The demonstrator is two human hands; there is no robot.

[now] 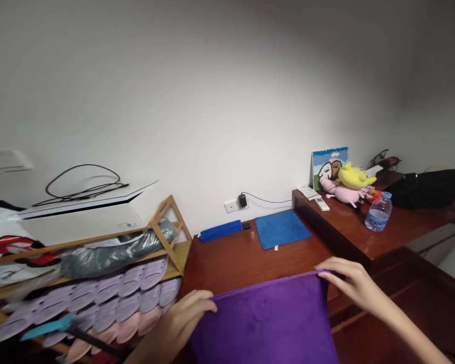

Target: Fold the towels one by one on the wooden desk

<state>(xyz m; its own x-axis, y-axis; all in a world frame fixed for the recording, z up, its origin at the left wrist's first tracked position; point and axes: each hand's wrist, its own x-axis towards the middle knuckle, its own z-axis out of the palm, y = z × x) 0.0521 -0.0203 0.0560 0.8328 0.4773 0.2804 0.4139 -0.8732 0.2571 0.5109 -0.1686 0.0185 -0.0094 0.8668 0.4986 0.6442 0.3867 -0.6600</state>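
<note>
A purple cloth (267, 321) is stretched between my two hands in front of the dark red wooden desk. My left hand (184, 316) pinches its upper left corner, and my right hand (347, 280) grips the upper right one between thumb and fingers. The cloth hangs down from its taut top edge and runs out of view at the bottom. Beyond it, a blue cloth (282, 229) lies flat on the desk (227, 263), with a small white tag at its front edge. A folded blue cloth (220, 231) rests to the left along the wall.
On the left stands a wooden rack (174, 242) with rows of lilac and pink slippers (127, 298) and a white box (87, 220) on top. The raised right-hand surface holds a water bottle (378, 215), plush toys (345, 192) and a remote (322, 203). A black charger (242, 200) is plugged in.
</note>
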